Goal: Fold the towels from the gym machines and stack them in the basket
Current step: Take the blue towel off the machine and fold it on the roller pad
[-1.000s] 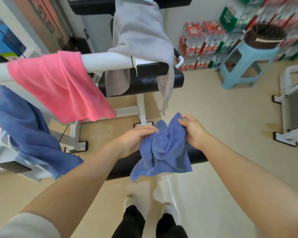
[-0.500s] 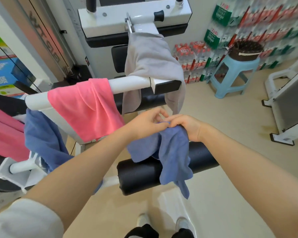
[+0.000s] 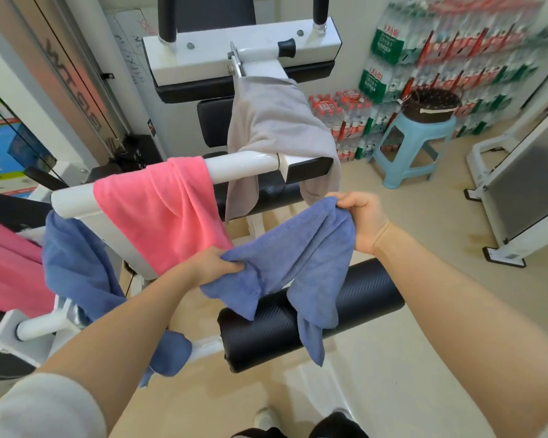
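The person holds a blue towel (image 3: pixel 298 248) with 2 hands, out in front of the body. The left hand (image 3: pixel 212 267) is low and close, and its fingers are squeezed shut on 1 end. The right hand (image 3: pixel 361 221) is higher and a bit farther off, squeezed shut on the other end. So the towel runs in a long slanted line, up from left to right. 2 loose ends hang down over the black roller (image 3: pixel 314 324) just behind it. The towel is not flat yet, so the next fold likely needs the hands pulled apart and level.

Farther back, a pink towel (image 3: pixel 159 210) and a grey towel (image 3: pixel 276 128) hang on the white bar (image 3: pixel 244 162). Another blue one (image 3: pixel 76 267) hangs at the left. Far off on the right, the basket (image 3: pixel 431 105) sits on a stool (image 3: pixel 412 147), nearer the right hand.
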`<state>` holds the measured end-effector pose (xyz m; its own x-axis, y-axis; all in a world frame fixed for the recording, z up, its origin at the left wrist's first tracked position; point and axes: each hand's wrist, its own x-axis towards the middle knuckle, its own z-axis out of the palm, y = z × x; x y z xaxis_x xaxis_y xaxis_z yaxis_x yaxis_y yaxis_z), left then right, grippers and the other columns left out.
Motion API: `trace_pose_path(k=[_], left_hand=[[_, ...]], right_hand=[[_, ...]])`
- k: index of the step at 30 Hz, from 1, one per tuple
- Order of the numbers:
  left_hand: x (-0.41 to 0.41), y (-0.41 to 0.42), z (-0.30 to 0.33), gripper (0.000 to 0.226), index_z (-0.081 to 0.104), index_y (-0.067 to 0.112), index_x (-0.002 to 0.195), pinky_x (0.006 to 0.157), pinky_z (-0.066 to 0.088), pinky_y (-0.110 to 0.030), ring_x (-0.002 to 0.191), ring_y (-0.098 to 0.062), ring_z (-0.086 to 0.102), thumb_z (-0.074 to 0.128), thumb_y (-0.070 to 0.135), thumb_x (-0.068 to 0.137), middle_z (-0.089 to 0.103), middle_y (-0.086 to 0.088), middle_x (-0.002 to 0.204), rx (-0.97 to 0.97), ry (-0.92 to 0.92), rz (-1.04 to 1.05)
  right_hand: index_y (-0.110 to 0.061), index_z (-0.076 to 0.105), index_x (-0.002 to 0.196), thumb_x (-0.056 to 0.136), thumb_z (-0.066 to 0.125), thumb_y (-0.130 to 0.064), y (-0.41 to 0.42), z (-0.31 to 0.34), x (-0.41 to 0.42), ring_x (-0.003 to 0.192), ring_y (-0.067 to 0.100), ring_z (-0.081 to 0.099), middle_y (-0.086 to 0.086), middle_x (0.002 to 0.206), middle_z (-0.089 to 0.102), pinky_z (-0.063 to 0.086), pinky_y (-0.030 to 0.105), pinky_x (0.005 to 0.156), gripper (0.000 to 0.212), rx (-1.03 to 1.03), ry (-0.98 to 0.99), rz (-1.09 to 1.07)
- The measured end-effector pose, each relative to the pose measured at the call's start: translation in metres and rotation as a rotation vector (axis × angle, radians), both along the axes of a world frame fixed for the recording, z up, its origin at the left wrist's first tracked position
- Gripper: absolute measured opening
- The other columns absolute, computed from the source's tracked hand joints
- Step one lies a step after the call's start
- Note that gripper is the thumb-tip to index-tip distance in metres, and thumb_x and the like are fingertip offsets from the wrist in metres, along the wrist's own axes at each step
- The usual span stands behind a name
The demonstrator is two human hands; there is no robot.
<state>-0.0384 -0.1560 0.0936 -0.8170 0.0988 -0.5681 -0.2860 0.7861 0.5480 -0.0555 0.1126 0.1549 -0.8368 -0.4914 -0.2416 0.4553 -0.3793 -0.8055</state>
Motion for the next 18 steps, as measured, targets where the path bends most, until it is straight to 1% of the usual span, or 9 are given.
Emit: trace_pose_path(k=[3,5,6,7,10,12,14,16,18], left_hand=[[-0.007,0.02,0.028,0.023,0.066,0.005,0.102,0.08,0.047,-0.036,0.089,-0.024,0.058,0.061,0.023,0.088,0.064,-0.009,0.095,0.178,0.066,0.108],[-0.012,0.042,0.055,0.01,0.067,0.012,0.09,0.086,0.047,-0.039,0.092,-0.025,0.059,0.058,0.016,0.089,0.066,-0.009,0.092,0.377,0.083,0.092],[-0.012,0.054,0.068,0.01,0.066,0.014,0.086,0.085,0.046,-0.038,0.09,-0.024,0.059,0.056,0.012,0.088,0.066,-0.008,0.089,0.476,0.08,0.061],[-0.011,0.064,0.08,0.011,0.065,0.014,0.086,0.083,0.046,-0.037,0.088,-0.022,0.059,0.055,0.008,0.087,0.065,-0.008,0.088,0.565,0.074,0.022],[-0.002,0.089,0.103,0.011,0.062,0.011,0.09,0.073,0.048,-0.027,0.078,-0.016,0.059,0.057,0.003,0.084,0.063,-0.008,0.084,0.71,0.091,-0.102],[0.005,0.095,0.109,0.013,0.059,0.01,0.091,0.064,0.048,-0.018,0.073,-0.01,0.059,0.059,0.003,0.081,0.063,-0.003,0.081,0.831,0.065,-0.118],[0.009,0.096,0.109,0.017,0.058,0.01,0.093,0.063,0.05,-0.018,0.076,-0.01,0.062,0.059,0.005,0.077,0.065,-0.001,0.083,0.978,0.013,-0.059],[0.009,0.101,0.106,0.02,0.056,0.01,0.1,0.065,0.052,-0.021,0.082,-0.015,0.061,0.061,0.006,0.081,0.064,-0.005,0.091,0.992,0.056,0.062],[0.006,0.109,0.102,0.029,0.052,0.015,0.111,0.068,0.051,-0.023,0.086,-0.016,0.058,0.062,0.008,0.085,0.06,-0.006,0.102,0.74,0.224,0.193]], right_hand=[[-0.01,0.068,0.083,0.09,0.052,-0.027,-0.005,-0.006,-0.004,0.082,0.017,0.065,0.006,0.083,0.068,0.05,0.031,0.079,0.024,0.325,0.036,-0.074],[-0.018,0.063,0.104,0.089,0.058,-0.034,-0.009,-0.009,-0.005,0.106,0.016,0.059,0.003,0.108,0.064,0.047,0.03,0.09,0.023,0.626,0.215,0.025],[-0.023,0.059,0.114,0.086,0.063,-0.032,-0.01,-0.008,-0.005,0.113,0.015,0.056,0.001,0.117,0.06,0.046,0.03,0.095,0.029,0.696,0.298,0.113],[-0.026,0.057,0.118,0.084,0.065,-0.026,-0.01,-0.006,-0.005,0.115,0.014,0.056,0.0,0.12,0.06,0.047,0.03,0.096,0.035,0.679,0.331,0.203],[-0.02,0.064,0.104,0.085,0.062,-0.002,-0.004,0.006,0.001,0.095,0.009,0.066,-0.003,0.098,0.071,0.052,0.021,0.085,0.026,0.564,0.315,0.304],[-0.013,0.066,0.103,0.084,0.064,-0.003,0.005,0.012,-0.001,0.095,0.01,0.065,0.003,0.099,0.071,0.052,0.024,0.088,0.021,0.628,0.377,0.262],[-0.009,0.064,0.107,0.083,0.067,-0.01,0.016,0.014,-0.006,0.098,0.012,0.061,0.012,0.108,0.066,0.049,0.032,0.093,0.024,0.741,0.444,0.197],[-0.016,0.056,0.119,0.083,0.066,-0.013,0.028,0.016,-0.009,0.102,0.009,0.053,0.005,0.116,0.059,0.044,0.027,0.089,0.037,0.896,0.471,0.146],[-0.022,0.041,0.132,0.086,0.059,-0.009,0.038,0.016,-0.009,0.104,0.012,0.049,-0.001,0.116,0.052,0.04,0.026,0.086,0.051,0.989,0.45,0.146]])
